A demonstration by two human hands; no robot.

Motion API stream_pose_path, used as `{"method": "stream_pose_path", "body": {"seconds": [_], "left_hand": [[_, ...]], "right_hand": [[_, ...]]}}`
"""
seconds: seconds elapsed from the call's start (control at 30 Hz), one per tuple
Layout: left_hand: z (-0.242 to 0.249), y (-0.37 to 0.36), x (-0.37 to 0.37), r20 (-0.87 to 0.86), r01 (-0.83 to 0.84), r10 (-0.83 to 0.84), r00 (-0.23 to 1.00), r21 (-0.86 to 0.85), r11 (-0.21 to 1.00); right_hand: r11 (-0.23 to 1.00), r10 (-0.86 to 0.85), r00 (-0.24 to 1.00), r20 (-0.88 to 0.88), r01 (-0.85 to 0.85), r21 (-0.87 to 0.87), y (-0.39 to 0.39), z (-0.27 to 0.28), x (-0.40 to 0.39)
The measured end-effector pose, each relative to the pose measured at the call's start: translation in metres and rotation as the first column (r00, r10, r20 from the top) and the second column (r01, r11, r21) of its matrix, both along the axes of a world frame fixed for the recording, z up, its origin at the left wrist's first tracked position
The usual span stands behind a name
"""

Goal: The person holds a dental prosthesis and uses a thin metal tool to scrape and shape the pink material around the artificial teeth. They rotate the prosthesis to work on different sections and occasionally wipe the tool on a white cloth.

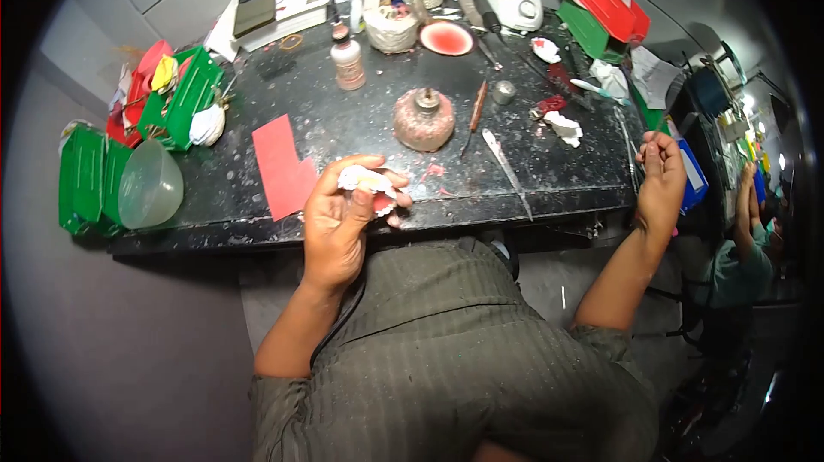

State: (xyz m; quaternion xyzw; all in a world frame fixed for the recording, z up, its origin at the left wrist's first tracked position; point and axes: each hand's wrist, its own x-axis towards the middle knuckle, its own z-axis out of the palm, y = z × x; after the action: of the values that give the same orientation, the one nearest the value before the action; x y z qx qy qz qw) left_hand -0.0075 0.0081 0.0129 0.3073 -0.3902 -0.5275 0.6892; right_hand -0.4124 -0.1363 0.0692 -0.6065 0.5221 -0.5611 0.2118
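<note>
My left hand (336,230) is closed round a white and pink dental model (369,185), held above the front edge of the black table (343,123). My right hand (661,174) is raised at the table's right end, its fingers bent together; what they hold, if anything, is too small to make out. Between the hands lie a white-bladed spatula (506,172) and a brown-handled carving tool (475,118). A round pink-stained glass burner (424,121) stands behind them. Left of my left hand is a red wax sheet (281,168).
Green boxes (84,179) and a clear plastic bowl (151,185) are at the left. A bottle (347,63), a red-stained dish (446,38) and a white device (511,0) stand at the back. Another person (745,247) is at the far right.
</note>
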Motion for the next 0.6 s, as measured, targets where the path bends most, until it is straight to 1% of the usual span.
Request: {"method": "stream_pose_path", "body": {"seconds": [0.07,0.1,0.13,0.17,0.2,0.23,0.27,0.3,0.33,0.4,0.47,0.5,0.53,0.57,0.6], "left_hand": [[-0.003,0.001,-0.002,-0.053,0.063,-0.065,0.996,-0.044,0.997],[-0.005,0.003,-0.002,0.049,0.083,-0.08,0.996,-0.061,0.995],[-0.003,0.004,-0.004,0.058,0.08,-0.077,0.995,-0.054,0.995],[-0.001,0.006,-0.008,0.032,0.092,-0.09,0.995,-0.081,0.992],[0.001,0.007,-0.009,0.008,0.106,-0.106,0.994,-0.107,0.989],[-0.001,0.007,-0.007,0.045,0.153,-0.149,0.988,-0.121,0.981],[0.0,0.008,-0.008,0.052,0.158,-0.153,0.987,-0.114,0.981],[0.001,0.008,-0.01,0.068,0.16,-0.152,0.986,-0.13,0.979],[0.002,0.008,-0.012,0.084,0.163,-0.151,0.985,-0.146,0.976],[0.003,0.009,-0.015,0.079,0.17,-0.159,0.984,-0.16,0.972],[0.007,0.013,-0.019,0.062,0.094,-0.087,0.994,-0.125,0.988],[0.007,0.012,-0.02,0.061,0.096,-0.089,0.994,-0.121,0.988],[0.007,0.012,-0.022,0.076,0.063,-0.053,0.996,-0.129,0.99],[0.006,0.011,-0.023,0.09,0.03,-0.017,0.996,-0.139,0.99],[0.006,0.012,-0.022,0.088,0.032,-0.02,0.996,-0.136,0.99]], "right_hand": [[0.972,0.235,0.959,0.157,-0.231,-0.041,0.01,0.005,0.027],[0.955,0.296,0.936,0.191,-0.29,-0.061,0.018,0.008,0.051],[0.936,0.352,0.909,0.224,-0.342,-0.084,0.028,0.01,0.076],[0.911,0.411,0.885,0.217,-0.405,-0.075,0.04,0.013,0.099],[0.852,0.522,0.806,0.28,-0.507,-0.128,0.05,0.013,0.121],[0.835,0.545,0.821,0.168,-0.549,-0.024,0.058,0.015,0.128],[0.776,0.624,0.754,0.205,-0.629,-0.046,0.067,0.012,0.145],[0.738,0.664,0.673,0.325,-0.659,-0.142,0.078,0.011,0.168],[0.711,0.69,0.623,0.369,-0.678,-0.186,0.084,0.007,0.184],[0.686,0.722,0.688,0.076,-0.698,-0.204,0.089,0.006,0.193],[0.66,0.728,0.684,-0.04,-0.716,-0.228,0.095,0.007,0.202],[0.631,0.745,0.664,-0.069,-0.734,-0.25,0.095,0.007,0.205],[0.601,0.76,0.643,-0.1,-0.752,-0.271,0.094,0.008,0.208],[0.598,0.768,0.635,-0.08,-0.756,-0.265,0.095,0.006,0.21],[0.6,0.767,0.637,-0.079,-0.756,-0.262,0.093,0.003,0.209]]}}
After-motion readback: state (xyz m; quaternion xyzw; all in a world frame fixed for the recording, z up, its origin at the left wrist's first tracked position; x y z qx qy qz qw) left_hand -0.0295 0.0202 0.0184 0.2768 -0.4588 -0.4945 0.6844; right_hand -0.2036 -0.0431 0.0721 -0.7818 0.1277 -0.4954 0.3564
